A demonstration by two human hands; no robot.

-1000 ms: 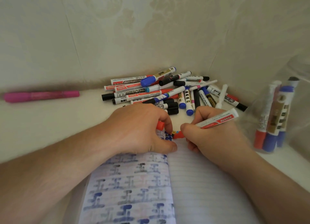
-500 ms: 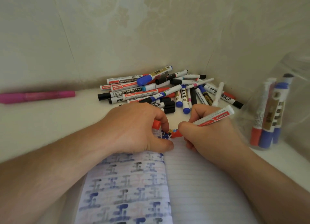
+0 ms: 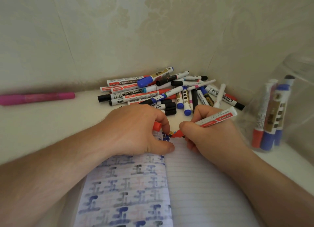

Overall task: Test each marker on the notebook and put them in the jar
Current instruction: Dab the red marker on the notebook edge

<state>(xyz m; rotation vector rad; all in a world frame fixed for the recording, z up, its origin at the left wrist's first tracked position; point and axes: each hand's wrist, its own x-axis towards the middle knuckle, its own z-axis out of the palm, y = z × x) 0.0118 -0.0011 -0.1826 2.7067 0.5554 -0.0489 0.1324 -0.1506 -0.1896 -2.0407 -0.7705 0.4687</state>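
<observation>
An open lined notebook (image 3: pixel 200 184) lies in front of me, its left page covered in bled-through ink marks. My right hand (image 3: pixel 209 136) grips a white and red marker (image 3: pixel 215 118), its red tip touching the top of the notebook near blue and red marks. My left hand (image 3: pixel 136 131) presses on the left page and holds a red cap (image 3: pixel 157 126) between its fingers. A pile of markers (image 3: pixel 161 92) lies against the wall behind my hands. A clear jar (image 3: pixel 292 107) at the right holds several markers (image 3: pixel 270 117).
A pink marker (image 3: pixel 36 98) lies alone on the white surface at the far left by the wall. Patterned walls meet in a corner just behind the pile. The jar stands close to my right forearm.
The marker tip has shifted slightly on the page while writing. Both hands stay in nearly the same place; the view has drifted a little.
</observation>
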